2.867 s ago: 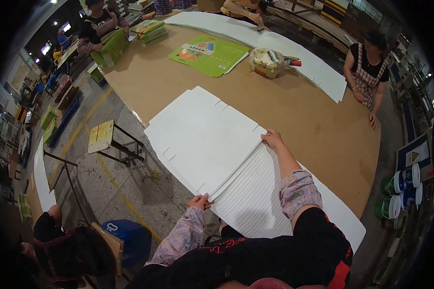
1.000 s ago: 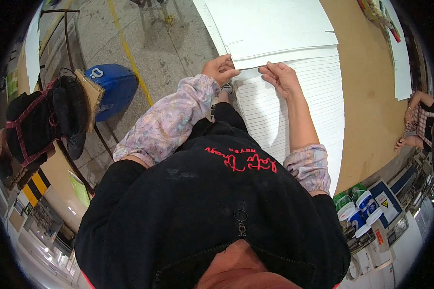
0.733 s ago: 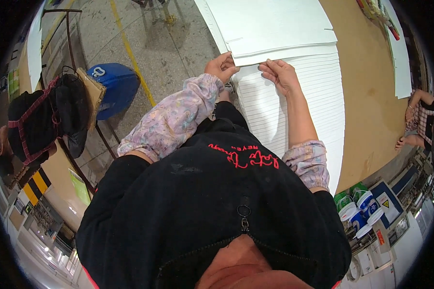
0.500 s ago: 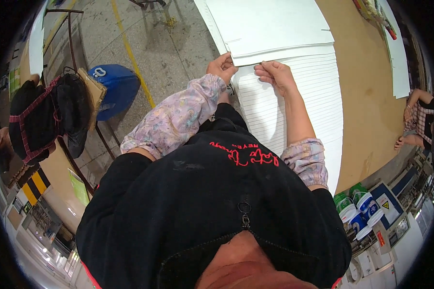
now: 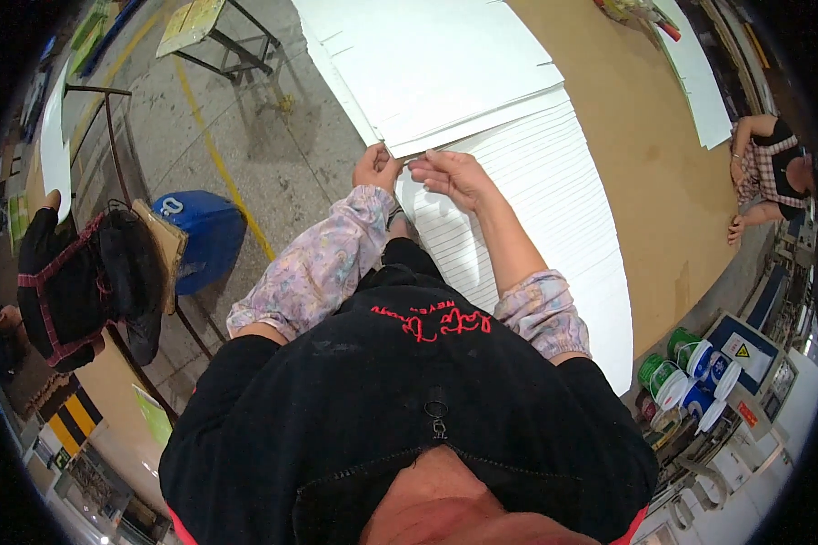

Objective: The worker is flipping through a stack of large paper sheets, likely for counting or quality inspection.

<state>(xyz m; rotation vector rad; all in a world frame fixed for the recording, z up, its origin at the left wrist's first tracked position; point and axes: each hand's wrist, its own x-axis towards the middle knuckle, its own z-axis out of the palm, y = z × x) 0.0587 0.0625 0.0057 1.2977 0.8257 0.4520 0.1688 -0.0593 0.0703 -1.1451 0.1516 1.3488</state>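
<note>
A stack of white sheets point(image 5: 445, 68) with small slits along its edges lies ahead of me on the table. Nearer to me, more white sheets point(image 5: 554, 204) lie fanned in many thin steps. My left hand point(image 5: 376, 169) is closed at the near left corner of the upper stack, thumb and fingers pinching the sheet edge. Just right of it, my right hand point(image 5: 454, 178) hovers over the fanned sheets with curled fingers. Its thumb and forefinger meet by the same near edge; whatever they hold is too small to make out. Patterned sleeve covers are on both forearms.
The brown tabletop point(image 5: 600, 118) runs along the right, with another white sheet point(image 5: 695, 82) at its far side. A person point(image 5: 773, 168) is at the right. Left are a blue bin point(image 5: 204, 241), a dark garment point(image 5: 127, 263) and a stool point(image 5: 194, 25). Paint buckets point(image 5: 691, 372) stand lower right.
The view has turned, so the table and sheets sit further left and lower in the picture. My right hand has come closer to my left hand at the sheet corner.
</note>
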